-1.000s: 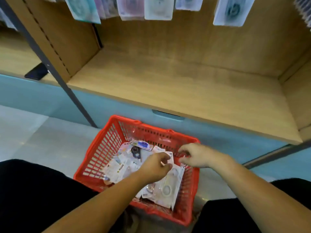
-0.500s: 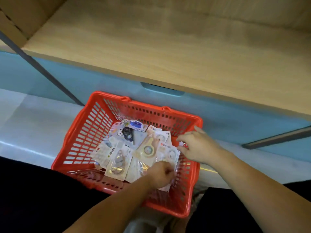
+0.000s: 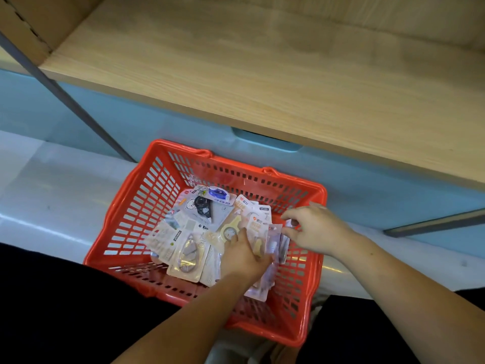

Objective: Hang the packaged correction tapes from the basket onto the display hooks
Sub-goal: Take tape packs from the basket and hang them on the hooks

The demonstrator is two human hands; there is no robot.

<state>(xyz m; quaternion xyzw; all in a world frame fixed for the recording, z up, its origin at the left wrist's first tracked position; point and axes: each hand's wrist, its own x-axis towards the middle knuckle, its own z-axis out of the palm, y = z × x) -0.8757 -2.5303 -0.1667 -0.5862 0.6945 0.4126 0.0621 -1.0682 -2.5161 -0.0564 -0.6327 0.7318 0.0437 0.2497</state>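
The red basket (image 3: pixel 123 224) stands on the floor (image 3: pixel 52 185) below the wooden shelf (image 3: pixel 262 74). The packaged correction tapes (image 3: pixel 189 240) lie heaped inside it. By the basket's right wall, the left hand (image 3: pixel 244 258) curls round a few packs, and the right hand (image 3: pixel 317 229) pinches one pack's top edge.

Red plastic mesh basket (image 3: pixel 147 206): top open. Flat packaged correction tapes (image 3: pixel 183 248) cover floor, centre to right wall; bare strip along left wall. Pale wooden shelf board (image 3: pixel 262 74) just beyond far rim.
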